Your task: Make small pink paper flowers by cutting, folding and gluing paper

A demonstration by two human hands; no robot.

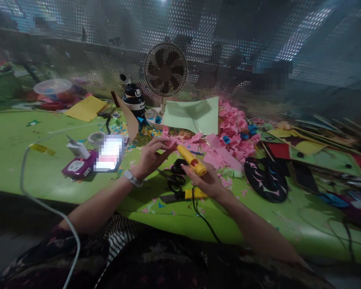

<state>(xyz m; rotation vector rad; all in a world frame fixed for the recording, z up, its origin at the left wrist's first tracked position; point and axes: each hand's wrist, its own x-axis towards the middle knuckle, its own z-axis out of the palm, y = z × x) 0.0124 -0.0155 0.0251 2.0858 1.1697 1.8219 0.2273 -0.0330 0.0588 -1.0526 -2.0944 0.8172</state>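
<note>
My right hand point(209, 182) is wrapped round a yellow hot glue gun point(186, 155), whose front end points up and left toward my other hand. A black cord hangs below this hand. The fingertips of my left hand point(152, 157) are pinched on a small pink paper piece point(171, 143), close to the glue gun's tip. Between and below the hands lie black-handled scissors point(175, 185), partly hidden, and a cutter knife point(195, 194) with a yellow handle. Just beyond the hands spreads a heap of folded pink paper pieces point(231, 120).
A phone point(110, 154) with a lit screen leans by a purple box point(78, 165) on the left. A fan point(165, 70), a dark bottle point(134, 98) and a pale green sheet point(192, 116) stand behind. A black palette-shaped piece point(266, 180) lies right. A white cable point(48, 202) crosses the left edge.
</note>
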